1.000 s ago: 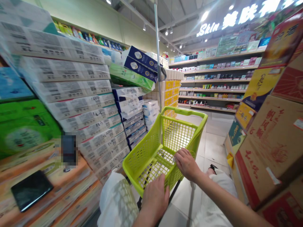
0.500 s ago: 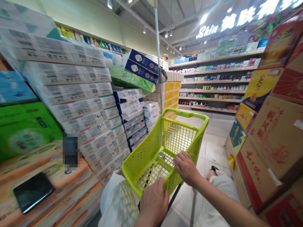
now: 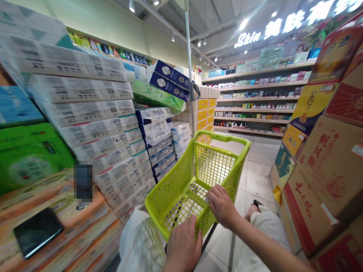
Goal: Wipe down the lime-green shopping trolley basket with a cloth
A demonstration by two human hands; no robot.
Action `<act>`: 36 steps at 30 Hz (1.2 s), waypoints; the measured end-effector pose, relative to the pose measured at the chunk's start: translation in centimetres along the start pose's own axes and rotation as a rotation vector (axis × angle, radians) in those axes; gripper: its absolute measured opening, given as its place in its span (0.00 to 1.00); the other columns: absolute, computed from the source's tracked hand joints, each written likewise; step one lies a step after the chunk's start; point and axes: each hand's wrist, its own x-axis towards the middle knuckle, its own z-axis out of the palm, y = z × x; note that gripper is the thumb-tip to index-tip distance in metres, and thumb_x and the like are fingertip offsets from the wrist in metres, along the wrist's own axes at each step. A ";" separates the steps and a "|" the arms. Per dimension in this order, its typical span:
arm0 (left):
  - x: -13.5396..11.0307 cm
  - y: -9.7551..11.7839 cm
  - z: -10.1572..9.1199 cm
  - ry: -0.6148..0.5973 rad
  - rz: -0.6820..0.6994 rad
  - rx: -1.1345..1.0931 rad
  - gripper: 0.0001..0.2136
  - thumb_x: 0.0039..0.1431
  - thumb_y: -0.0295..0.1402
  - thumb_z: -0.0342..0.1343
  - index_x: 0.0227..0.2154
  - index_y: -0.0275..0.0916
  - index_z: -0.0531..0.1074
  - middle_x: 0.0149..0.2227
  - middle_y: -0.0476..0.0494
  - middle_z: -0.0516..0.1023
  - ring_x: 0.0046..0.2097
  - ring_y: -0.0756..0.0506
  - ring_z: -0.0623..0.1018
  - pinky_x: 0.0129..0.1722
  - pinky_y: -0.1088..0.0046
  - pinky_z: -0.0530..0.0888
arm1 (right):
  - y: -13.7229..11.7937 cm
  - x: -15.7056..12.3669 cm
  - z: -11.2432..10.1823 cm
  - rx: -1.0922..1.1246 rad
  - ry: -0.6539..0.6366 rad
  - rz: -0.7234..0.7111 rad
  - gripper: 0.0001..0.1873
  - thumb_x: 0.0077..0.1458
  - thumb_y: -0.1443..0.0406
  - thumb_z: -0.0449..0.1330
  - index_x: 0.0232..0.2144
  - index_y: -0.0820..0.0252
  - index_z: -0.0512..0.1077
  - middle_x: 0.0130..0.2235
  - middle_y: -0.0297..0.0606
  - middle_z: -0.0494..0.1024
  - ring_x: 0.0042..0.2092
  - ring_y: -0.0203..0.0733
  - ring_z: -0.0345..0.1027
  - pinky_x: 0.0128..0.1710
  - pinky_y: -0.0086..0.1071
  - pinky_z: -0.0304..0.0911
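Note:
A lime-green plastic shopping cart basket [image 3: 181, 177] stands in front of me in a shop aisle, with nothing inside it. My left hand [image 3: 183, 243] is closed over the basket's near rim. My right hand [image 3: 221, 206] grips the right side of the same rim, fingers curled over the edge. A white plastic bag [image 3: 140, 241] hangs at the cart's near left corner, below my left hand. My leg and a dark sandal [image 3: 255, 206] show on the tiled floor [image 3: 256, 177] to the right of the cart.
Stacked tissue packs [image 3: 96, 124] fill the left side, with a dark phone [image 3: 36, 232] lying on orange packs. Cardboard boxes [image 3: 326, 170] line the right. A metal pole [image 3: 189, 71] rises behind the cart. Shelves of products [image 3: 255, 102] stand across the far end.
The cart and both hands have crept slightly forward and the view has shifted a little; both hands keep their hold on the rim.

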 end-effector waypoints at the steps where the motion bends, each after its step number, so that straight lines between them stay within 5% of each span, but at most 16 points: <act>1: 0.0 0.0 0.0 -0.001 -0.001 -0.004 0.18 0.62 0.33 0.42 0.54 0.40 0.63 0.49 0.40 0.75 0.48 0.41 0.75 0.47 0.64 0.69 | -0.9 -0.3 0.3 0.029 -0.012 -0.025 0.08 0.61 0.70 0.48 0.34 0.56 0.67 0.33 0.37 0.70 0.40 0.43 0.62 0.54 0.45 0.57; 5: -0.3 -0.1 -0.1 0.002 0.009 -0.017 0.18 0.61 0.33 0.43 0.54 0.41 0.64 0.48 0.40 0.76 0.48 0.41 0.75 0.46 0.64 0.69 | -2.2 -0.7 0.8 0.110 -0.094 -0.110 0.07 0.59 0.70 0.49 0.36 0.56 0.67 0.35 0.37 0.71 0.40 0.42 0.63 0.55 0.44 0.56; 12: -0.4 -0.4 0.3 0.015 0.006 -0.017 0.20 0.62 0.33 0.42 0.56 0.41 0.62 0.49 0.39 0.75 0.49 0.41 0.75 0.48 0.64 0.68 | 2.0 0.3 -0.7 -0.040 -0.017 -0.002 0.08 0.60 0.71 0.49 0.33 0.57 0.67 0.33 0.37 0.69 0.38 0.42 0.61 0.53 0.45 0.57; 19: -0.6 -0.7 0.3 0.015 0.007 -0.006 0.19 0.61 0.32 0.44 0.55 0.41 0.63 0.49 0.39 0.76 0.49 0.41 0.75 0.47 0.64 0.69 | -2.0 -0.3 0.4 0.093 -0.116 -0.137 0.07 0.58 0.70 0.50 0.34 0.56 0.66 0.33 0.36 0.70 0.39 0.42 0.62 0.53 0.43 0.58; 26: -0.9 -1.4 0.6 0.028 0.004 -0.003 0.17 0.62 0.33 0.43 0.54 0.42 0.63 0.47 0.40 0.77 0.49 0.42 0.75 0.48 0.66 0.68 | 2.3 0.6 -1.3 -0.065 -0.031 -0.004 0.08 0.60 0.71 0.49 0.33 0.56 0.67 0.33 0.37 0.70 0.38 0.42 0.62 0.53 0.45 0.58; 33: -0.9 -1.1 0.1 0.003 0.019 0.005 0.17 0.61 0.32 0.43 0.53 0.42 0.64 0.45 0.40 0.78 0.47 0.41 0.77 0.46 0.66 0.70 | -3.1 -0.6 0.6 0.086 -0.109 -0.111 0.08 0.59 0.70 0.49 0.35 0.56 0.67 0.33 0.36 0.70 0.39 0.42 0.63 0.54 0.43 0.57; 36: -0.9 -1.3 0.0 -0.008 0.027 0.008 0.18 0.62 0.32 0.43 0.54 0.41 0.63 0.46 0.39 0.77 0.48 0.41 0.76 0.47 0.64 0.70 | -2.1 -0.3 0.1 0.090 -0.128 -0.142 0.08 0.59 0.70 0.49 0.35 0.56 0.67 0.33 0.36 0.70 0.38 0.41 0.63 0.54 0.43 0.57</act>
